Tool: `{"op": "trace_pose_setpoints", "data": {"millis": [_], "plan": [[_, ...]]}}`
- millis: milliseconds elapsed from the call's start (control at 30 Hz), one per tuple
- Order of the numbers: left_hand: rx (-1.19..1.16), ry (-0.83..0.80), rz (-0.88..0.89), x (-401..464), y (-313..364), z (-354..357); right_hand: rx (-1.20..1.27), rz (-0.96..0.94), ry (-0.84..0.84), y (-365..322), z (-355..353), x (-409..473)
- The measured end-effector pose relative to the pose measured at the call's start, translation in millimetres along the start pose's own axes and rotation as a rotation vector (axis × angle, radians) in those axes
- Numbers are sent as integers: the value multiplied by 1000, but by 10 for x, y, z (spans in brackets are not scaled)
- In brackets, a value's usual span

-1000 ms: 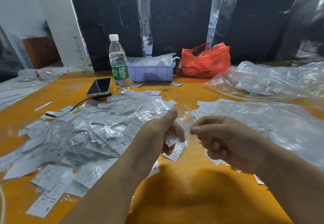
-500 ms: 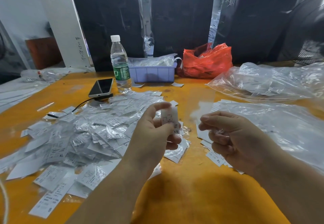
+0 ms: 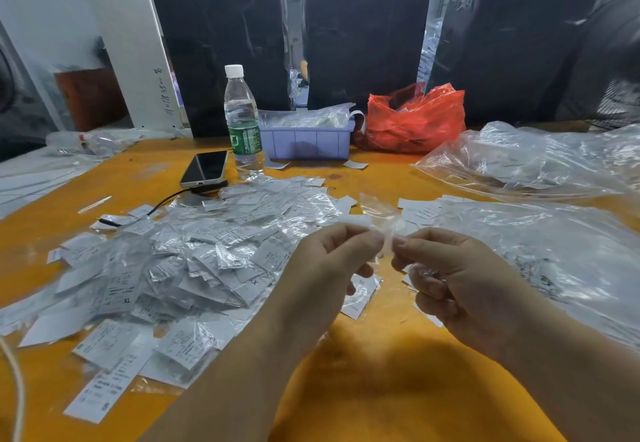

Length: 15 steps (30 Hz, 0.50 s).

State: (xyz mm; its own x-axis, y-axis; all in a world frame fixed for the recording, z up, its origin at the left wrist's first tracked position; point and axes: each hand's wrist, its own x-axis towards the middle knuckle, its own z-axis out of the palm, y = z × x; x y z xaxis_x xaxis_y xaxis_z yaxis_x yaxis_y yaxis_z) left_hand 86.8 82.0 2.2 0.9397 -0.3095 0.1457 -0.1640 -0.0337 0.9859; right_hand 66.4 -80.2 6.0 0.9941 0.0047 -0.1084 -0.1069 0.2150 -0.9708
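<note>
Bag [image 3: 379, 211] pinched between left hand [image 3: 329, 268], right hand [image 3: 460, 279].

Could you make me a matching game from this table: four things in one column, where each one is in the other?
1 water bottle
2 red bag
3 small clear bag
4 white tag

A pinched by the left hand
B pinched by the right hand
C upright, left of the purple tray
D right of the purple tray

Pairs: 1-C, 2-D, 3-B, 4-A

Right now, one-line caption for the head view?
Left hand pinches a white tag, right hand a clear bag, beside a heap of bagged tags on the table.
</note>
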Motion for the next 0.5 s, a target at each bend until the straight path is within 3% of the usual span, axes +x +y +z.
{"op": "trace_pose_setpoints", "data": {"millis": [200,500], "plan": [[26,78,32,-8,-17,28,23,-19,13,-2,6,3],[77,-6,52,-12,18,-6,-70,152,-261,-45,1,-49]]}}
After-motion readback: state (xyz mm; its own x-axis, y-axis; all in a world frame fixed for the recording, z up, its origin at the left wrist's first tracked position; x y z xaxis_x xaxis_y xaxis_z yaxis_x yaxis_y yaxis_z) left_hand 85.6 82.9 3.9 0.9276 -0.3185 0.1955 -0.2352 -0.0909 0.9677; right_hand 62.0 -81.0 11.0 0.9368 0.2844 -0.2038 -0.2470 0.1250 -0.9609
